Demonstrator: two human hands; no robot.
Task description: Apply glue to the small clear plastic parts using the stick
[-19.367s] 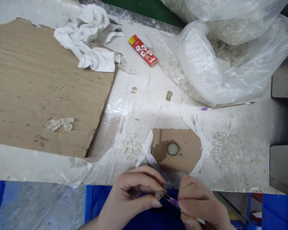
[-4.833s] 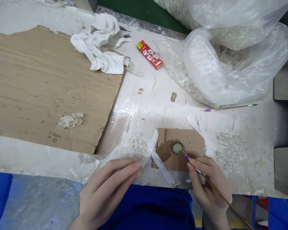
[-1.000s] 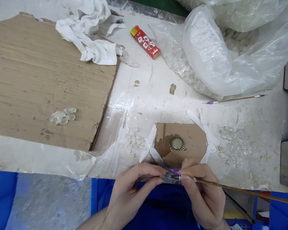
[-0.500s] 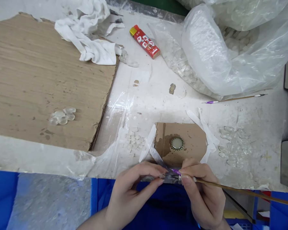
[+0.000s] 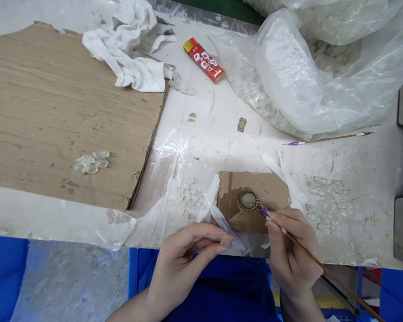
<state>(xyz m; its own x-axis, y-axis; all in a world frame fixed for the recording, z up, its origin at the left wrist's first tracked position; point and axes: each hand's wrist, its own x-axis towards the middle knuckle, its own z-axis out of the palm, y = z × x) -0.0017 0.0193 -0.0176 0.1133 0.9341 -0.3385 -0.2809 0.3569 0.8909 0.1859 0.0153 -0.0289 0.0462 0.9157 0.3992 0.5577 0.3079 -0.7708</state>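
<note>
My left hand [image 5: 191, 252] pinches a small clear, rounded piece [image 5: 225, 243] between thumb and forefinger, near the table's front edge. My right hand [image 5: 297, 250] is closed around a thin brush [image 5: 309, 252] with a long wooden handle and a purple part near its tip. The brush end reaches the rim of an upturned bottle cap [image 5: 249, 201], which holds a pale, cloudy substance. Whether the tip dips into it is too small to tell. Under the cap lies a small piece of cardboard [image 5: 272, 183] with dark wet stains.
Small whitish pieces [image 5: 190, 195] lie left of the cardboard, clear oval pieces [image 5: 325, 205] to the right. Several clear pieces [image 5: 91, 162] rest on a large cardboard sheet [image 5: 53, 103]. Behind are a red lighter [image 5: 204, 61], a white cloth [image 5: 137, 71], another brush [image 5: 332, 138] and plastic bags [image 5: 289, 76].
My right hand has moved away from my left, carrying the brush forward to the bottle cap. My left hand stays nearly in place, its small clear piece now plainly visible.
</note>
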